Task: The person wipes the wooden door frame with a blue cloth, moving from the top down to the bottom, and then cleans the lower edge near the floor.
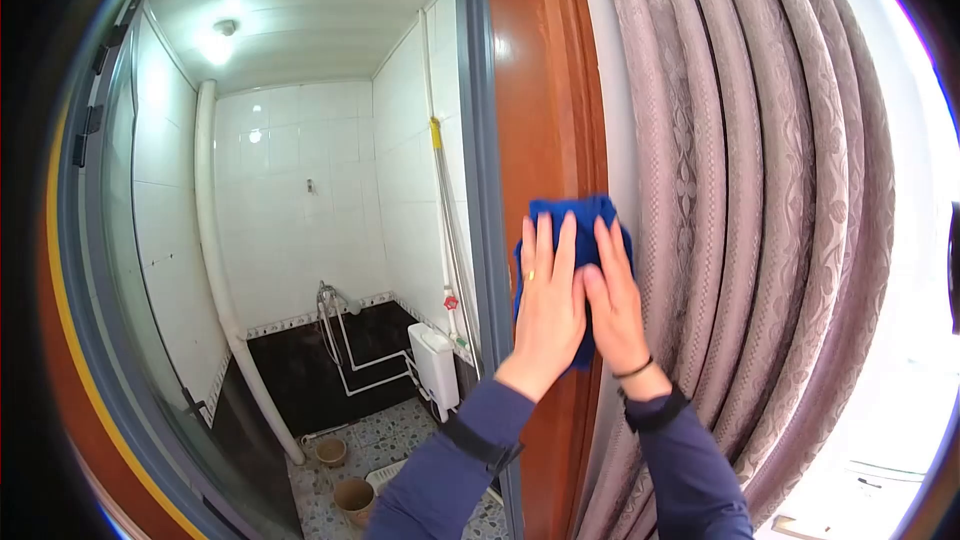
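Observation:
A folded blue cloth [586, 238] lies against the reddish-brown wooden door frame [548, 70]. My left hand [548, 310] presses the cloth to the wood, fingers extended upward, with a ring on one finger. Beside it, my right hand [618, 315] holds the cloth's right side, its thumb close to the left hand. The palms and the cloth's underside are hidden. Dark blue sleeves cover both forearms, with dark bands near the wrists.
Patterned pinkish-grey curtains [740, 190] hang just right of my hands. On the left, a grey-framed doorway [485, 140] opens on a tiled bathroom with a white cistern [433, 365], a yellow-topped pole [436, 135], a white pipe [215, 240] and buckets [354, 498] on the floor.

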A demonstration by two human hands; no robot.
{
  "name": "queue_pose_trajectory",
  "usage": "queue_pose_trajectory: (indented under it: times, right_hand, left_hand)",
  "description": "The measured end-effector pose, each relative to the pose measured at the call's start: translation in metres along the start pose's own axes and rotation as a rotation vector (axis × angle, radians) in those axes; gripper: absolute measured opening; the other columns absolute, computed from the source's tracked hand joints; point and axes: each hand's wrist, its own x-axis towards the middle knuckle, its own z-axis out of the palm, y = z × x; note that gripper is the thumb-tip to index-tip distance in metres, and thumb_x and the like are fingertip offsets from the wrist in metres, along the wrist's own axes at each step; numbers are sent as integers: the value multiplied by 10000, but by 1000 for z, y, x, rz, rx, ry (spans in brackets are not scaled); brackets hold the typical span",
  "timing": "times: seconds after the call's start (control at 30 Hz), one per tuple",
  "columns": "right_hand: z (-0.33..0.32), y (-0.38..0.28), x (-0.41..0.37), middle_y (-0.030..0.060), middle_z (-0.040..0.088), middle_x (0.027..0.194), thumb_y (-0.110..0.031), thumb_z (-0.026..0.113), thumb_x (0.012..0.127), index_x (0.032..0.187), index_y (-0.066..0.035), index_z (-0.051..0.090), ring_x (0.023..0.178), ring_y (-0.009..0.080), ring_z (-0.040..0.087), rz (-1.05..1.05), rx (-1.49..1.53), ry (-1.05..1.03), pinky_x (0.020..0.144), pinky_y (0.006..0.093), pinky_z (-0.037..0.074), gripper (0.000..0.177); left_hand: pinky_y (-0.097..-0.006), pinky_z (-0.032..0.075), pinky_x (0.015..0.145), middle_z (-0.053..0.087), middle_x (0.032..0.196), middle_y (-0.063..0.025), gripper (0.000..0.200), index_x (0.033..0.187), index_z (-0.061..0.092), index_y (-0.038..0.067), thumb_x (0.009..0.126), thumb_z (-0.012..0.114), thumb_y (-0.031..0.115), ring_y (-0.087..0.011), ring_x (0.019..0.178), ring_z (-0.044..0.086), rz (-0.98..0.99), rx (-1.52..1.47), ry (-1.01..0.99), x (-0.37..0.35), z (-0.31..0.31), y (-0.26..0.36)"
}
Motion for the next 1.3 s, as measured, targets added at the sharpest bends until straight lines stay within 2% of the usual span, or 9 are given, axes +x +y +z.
queue_pose_trajectory:
  times: [0.03,0.13,0.3,0.37,0.43,0.67,0.77,0.87,1.3]
  right_hand:
    - [2,2,21,224,272,1527,-164,437,981,1445,-14,353,1417,344,276,-51,21,32,1147,387,236,494]
    - [7,-2,74,216,296,1520,-170,426,993,1410,-7,415,1417,328,282,-31,243,127,1150,385,231,447]
    - [18,5,86,204,298,1524,-164,405,1001,1405,-12,429,1428,334,254,-78,167,167,1161,401,201,432]
    - [16,0,83,205,297,1526,-143,400,998,1411,8,414,1432,300,252,-35,164,152,1163,374,187,440]
    - [17,1,82,208,302,1521,-151,404,998,1406,-5,424,1425,328,261,-43,151,157,1160,398,199,434]
    - [18,0,60,219,322,1507,-158,404,995,1409,-15,423,1411,353,283,-20,79,144,1157,419,202,439]
    - [19,4,47,220,329,1503,-163,400,995,1409,-13,423,1411,354,282,-14,73,137,1156,422,200,441]
    - [20,4,32,227,332,1499,-167,395,993,1409,-8,420,1407,367,281,4,61,122,1156,433,195,446]
    - [24,7,-47,259,324,1490,-168,389,984,1413,3,404,1391,413,281,115,33,69,1153,466,175,462]
  left_hand:
    - [-486,149,1162,180,1537,-265,561,1486,263,43,952,433,80,-438,1436,128,22,-22,50,20,2,-3]
    - [-492,140,1161,141,1553,-252,553,1505,239,97,990,425,175,-456,1432,111,-48,-97,118,69,5,-9]
    - [-484,97,1170,84,1570,-237,612,1523,161,84,996,430,241,-429,1445,83,-28,46,117,78,15,-20]
    - [-479,100,1171,85,1571,-234,615,1519,160,66,995,431,241,-421,1447,87,-51,45,106,78,14,-17]
    - [-478,104,1171,85,1570,-237,616,1518,159,60,995,430,238,-420,1447,91,-44,54,109,77,16,-18]
    - [-488,110,1168,92,1564,-252,617,1511,158,32,994,433,226,-428,1443,100,-41,76,115,56,19,-19]
    - [-548,102,1151,118,1549,-271,616,1506,172,31,977,446,188,-458,1432,101,-28,44,115,44,21,-18]
    - [-551,99,1151,117,1548,-275,620,1505,174,24,972,448,183,-455,1433,96,-46,40,103,28,23,-18]
    - [-554,85,1152,111,1542,-293,632,1496,186,1,981,445,261,-472,1431,77,-91,10,40,-49,33,-18]
